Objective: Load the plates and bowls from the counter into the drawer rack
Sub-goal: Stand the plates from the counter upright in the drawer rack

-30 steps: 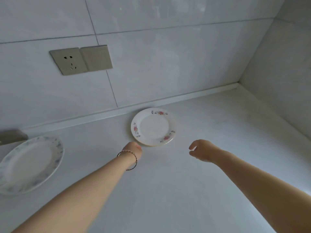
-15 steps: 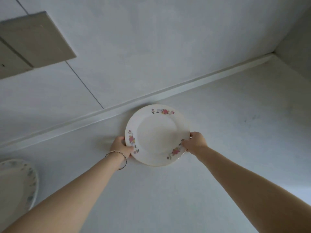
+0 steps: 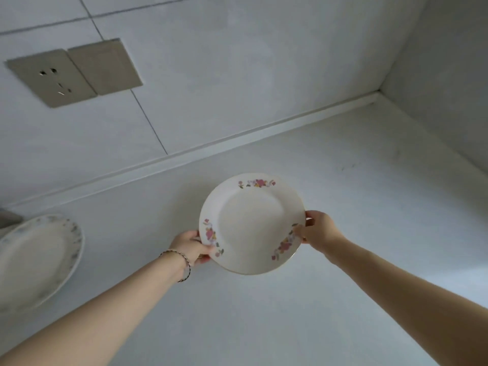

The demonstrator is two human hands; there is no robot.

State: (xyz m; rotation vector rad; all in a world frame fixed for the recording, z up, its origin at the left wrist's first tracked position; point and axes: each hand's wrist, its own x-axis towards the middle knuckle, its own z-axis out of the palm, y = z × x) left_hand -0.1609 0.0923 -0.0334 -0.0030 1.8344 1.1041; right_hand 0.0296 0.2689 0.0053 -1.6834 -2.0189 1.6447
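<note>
A small white plate with pink flowers on its rim (image 3: 250, 220) is held above the white counter (image 3: 330, 299), tilted a little toward me. My left hand (image 3: 191, 247), with a bead bracelet at the wrist, grips the plate's left rim. My right hand (image 3: 318, 229) grips the right rim. A larger white plate with a faint blue-grey pattern (image 3: 34, 260) lies on the counter at the far left, partly cut off by the frame edge. The drawer rack is out of view.
The tiled back wall carries a beige socket and switch plate (image 3: 76, 71). A side wall (image 3: 449, 101) closes the counter's right end, making a corner. A dark object (image 3: 9, 219) shows at the left edge behind the large plate.
My hands reached the flowered plate, gripped its two sides, and have lifted it off the counter and away from the back wall toward me. The view has pulled back.
</note>
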